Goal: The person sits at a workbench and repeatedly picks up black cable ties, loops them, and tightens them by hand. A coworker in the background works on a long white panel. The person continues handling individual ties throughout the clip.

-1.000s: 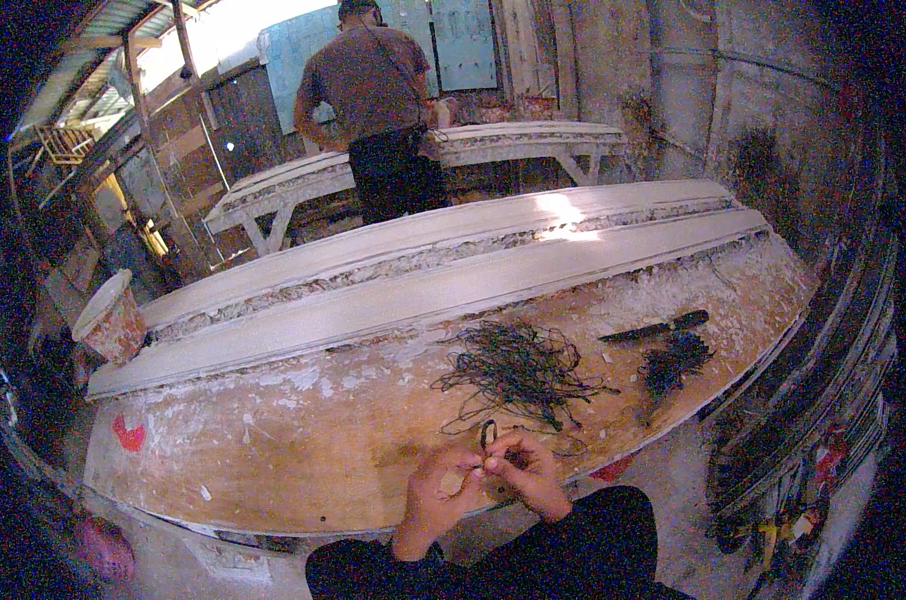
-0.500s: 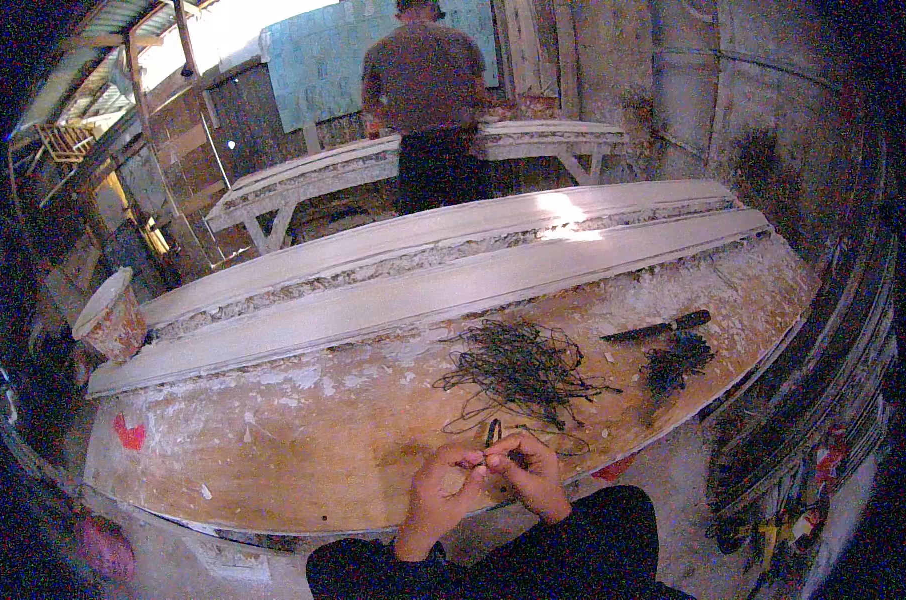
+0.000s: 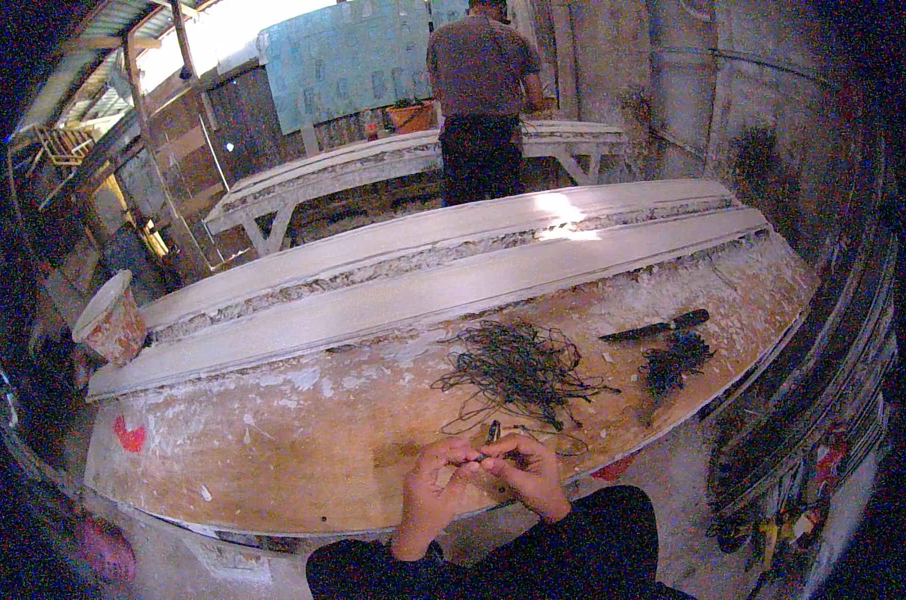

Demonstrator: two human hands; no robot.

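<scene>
Left hand, right hand on dark strand (tangled cord beyond)

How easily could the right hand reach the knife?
Probably yes: the knife lies uncovered, with board showing between tangled cord and dark bundle, though the right hand seems to hold a dark strip.

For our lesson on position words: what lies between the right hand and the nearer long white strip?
The head view shows a loose tangle of dark cord on the brown board between the right hand and the nearer white strip.
</scene>
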